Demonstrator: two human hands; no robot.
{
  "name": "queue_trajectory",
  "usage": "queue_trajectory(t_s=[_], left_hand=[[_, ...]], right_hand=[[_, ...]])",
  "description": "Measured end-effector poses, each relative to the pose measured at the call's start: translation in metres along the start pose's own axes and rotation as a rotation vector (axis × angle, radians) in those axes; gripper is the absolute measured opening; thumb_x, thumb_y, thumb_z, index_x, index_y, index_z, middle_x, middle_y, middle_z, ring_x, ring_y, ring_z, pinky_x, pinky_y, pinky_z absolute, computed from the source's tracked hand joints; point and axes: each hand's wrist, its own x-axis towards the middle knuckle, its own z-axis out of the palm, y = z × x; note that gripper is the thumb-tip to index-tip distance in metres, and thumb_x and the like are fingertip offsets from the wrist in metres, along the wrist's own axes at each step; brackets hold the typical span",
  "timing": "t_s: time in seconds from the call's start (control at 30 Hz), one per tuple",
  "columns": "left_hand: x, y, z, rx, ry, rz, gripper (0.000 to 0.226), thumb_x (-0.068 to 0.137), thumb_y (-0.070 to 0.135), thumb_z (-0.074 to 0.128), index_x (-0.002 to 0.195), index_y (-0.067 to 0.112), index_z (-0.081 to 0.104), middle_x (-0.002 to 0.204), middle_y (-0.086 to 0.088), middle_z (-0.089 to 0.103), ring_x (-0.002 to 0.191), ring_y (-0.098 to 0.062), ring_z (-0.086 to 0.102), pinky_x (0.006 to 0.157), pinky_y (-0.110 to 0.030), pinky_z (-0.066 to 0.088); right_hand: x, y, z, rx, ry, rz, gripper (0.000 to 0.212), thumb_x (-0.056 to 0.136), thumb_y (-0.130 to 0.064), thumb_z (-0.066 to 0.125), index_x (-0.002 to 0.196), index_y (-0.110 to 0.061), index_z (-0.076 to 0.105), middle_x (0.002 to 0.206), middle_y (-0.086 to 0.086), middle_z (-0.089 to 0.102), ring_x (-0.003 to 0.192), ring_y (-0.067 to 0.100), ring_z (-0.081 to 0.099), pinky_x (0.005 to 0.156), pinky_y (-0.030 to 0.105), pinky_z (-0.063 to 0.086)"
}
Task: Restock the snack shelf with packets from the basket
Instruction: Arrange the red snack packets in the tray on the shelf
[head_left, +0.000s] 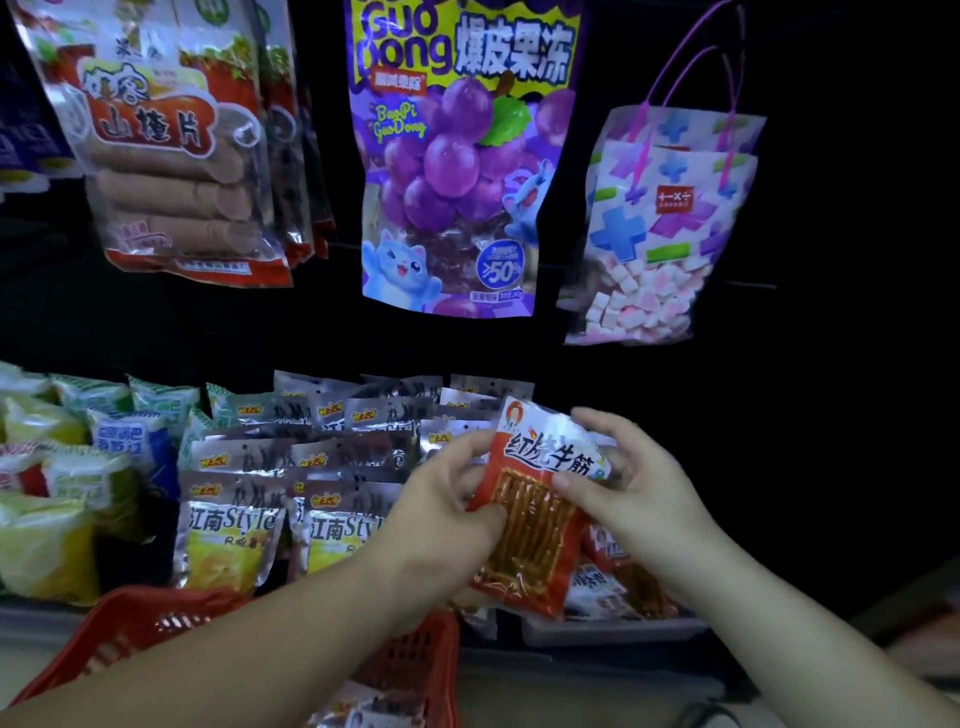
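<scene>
Head view: both hands hold one red-orange plastic snack packet (535, 525) with a clear window of brown sticks, above the front of the dark snack shelf (597, 631). The left hand (441, 499) pinches its left edge, thumb in front and fingers hidden behind. The right hand (623, 483) curls round its upper right corner, thumb across the print. More red packets of the same kind (623, 577) lie beneath, partly covered by the right wrist. Beside them stand rows of silver foil packets with yellow panels (234, 525). The red plastic mesh basket (130, 629) sits low, mostly hidden by the left forearm, and its contents are hard to make out. A purple grape jelly pouch (457, 156) hangs above, its top cut off.
</scene>
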Motion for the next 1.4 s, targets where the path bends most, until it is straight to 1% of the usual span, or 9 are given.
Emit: queue_trajectory(t_s=[0.23, 0.27, 0.33, 0.37, 0.57, 0.7, 0.97, 1.17, 1.4], left_hand=[[0.046, -0.033, 0.019, 0.155, 0.077, -0.172, 0.054, 0.098, -0.005, 0.057, 0.147, 0.017, 0.045, 0.113, 0.005, 0.062, 0.094, -0.009, 0.068, 0.063, -0.010, 0.053], [0.056, -0.037, 0.019, 0.191, 0.061, -0.190, 0.057, 0.099, -0.003, 0.057, 0.150, 0.017, 0.040, 0.117, 0.004, 0.058, 0.097, -0.012, 0.064, 0.060, -0.010, 0.051], [0.078, -0.048, 0.018, 0.244, 0.040, -0.234, 0.056, 0.101, 0.002, 0.057, 0.151, 0.018, 0.038, 0.122, 0.002, 0.057, 0.094, -0.014, 0.061, 0.056, -0.011, 0.049], [0.089, -0.056, 0.018, 0.233, 0.038, -0.262, 0.052, 0.101, 0.001, 0.056, 0.148, 0.017, 0.041, 0.118, 0.001, 0.060, 0.089, -0.014, 0.062, 0.056, -0.011, 0.050], [0.129, -0.119, 0.029, 0.151, 0.099, -0.309, 0.033, 0.094, -0.011, 0.058, 0.124, 0.003, 0.061, 0.089, -0.001, 0.066, 0.075, -0.015, 0.060, 0.064, -0.026, 0.056], [0.144, -0.142, 0.033, 0.067, 0.122, -0.347, 0.029, 0.096, -0.010, 0.056, 0.113, 0.011, 0.066, 0.092, -0.002, 0.070, 0.074, -0.012, 0.061, 0.052, -0.013, 0.047], [0.153, -0.163, 0.043, 0.181, 0.075, -0.366, 0.034, 0.091, -0.005, 0.064, 0.122, 0.011, 0.064, 0.108, -0.003, 0.069, 0.090, -0.013, 0.063, 0.057, -0.014, 0.051], [0.149, -0.166, 0.047, 0.294, 0.078, -0.302, 0.035, 0.090, -0.005, 0.060, 0.117, 0.015, 0.068, 0.109, -0.001, 0.068, 0.099, -0.016, 0.064, 0.076, -0.025, 0.058], [0.153, -0.173, 0.047, 0.291, 0.068, -0.281, 0.035, 0.088, -0.009, 0.059, 0.112, 0.015, 0.071, 0.108, -0.002, 0.069, 0.100, -0.017, 0.066, 0.081, -0.031, 0.062]], right_hand=[[0.045, 0.035, -0.018, -0.232, -0.059, 0.031, 0.015, 0.097, -0.011, 0.069, 0.094, -0.012, 0.055, 0.100, -0.001, 0.068, 0.088, 0.027, 0.065, 0.075, 0.047, 0.052], [0.055, 0.047, -0.019, -0.285, -0.089, 0.056, 0.015, 0.099, -0.012, 0.067, 0.097, -0.013, 0.052, 0.107, 0.005, 0.065, 0.090, 0.033, 0.063, 0.072, 0.048, 0.023], [0.074, 0.074, -0.017, -0.366, -0.125, 0.116, 0.014, 0.101, -0.016, 0.063, 0.110, -0.016, 0.053, 0.126, 0.022, 0.060, 0.099, 0.041, 0.065, 0.083, 0.031, 0.051], [0.083, 0.090, -0.015, -0.406, -0.136, 0.146, 0.019, 0.103, -0.018, 0.061, 0.119, -0.021, 0.053, 0.131, 0.027, 0.058, 0.105, 0.043, 0.065, 0.082, 0.057, 0.056], [0.120, 0.164, -0.015, -0.424, -0.152, 0.180, 0.027, 0.105, -0.025, 0.057, 0.131, -0.032, 0.058, 0.075, -0.007, 0.052, 0.043, 0.007, 0.042, 0.046, 0.021, 0.037], [0.132, 0.194, -0.011, -0.447, -0.171, 0.157, 0.028, 0.098, -0.017, 0.069, 0.088, -0.044, 0.067, 0.088, -0.016, 0.063, 0.078, 0.004, 0.060, 0.075, 0.027, 0.049], [0.140, 0.195, -0.016, -0.530, -0.585, 0.471, 0.062, 0.079, 0.003, 0.067, 0.122, -0.043, 0.068, 0.122, -0.008, 0.063, 0.108, 0.012, 0.064, 0.090, 0.035, 0.061], [0.139, 0.185, -0.018, -0.434, -0.481, 0.633, 0.022, 0.097, -0.048, 0.063, 0.120, -0.046, 0.063, 0.127, -0.002, 0.062, 0.112, 0.021, 0.062, 0.093, 0.047, 0.057], [0.127, 0.208, 0.000, -0.208, -0.482, 0.830, 0.087, 0.076, -0.097, 0.025, 0.134, -0.041, 0.059, 0.143, 0.011, 0.051, 0.115, 0.043, 0.058, 0.075, 0.048, 0.063]])
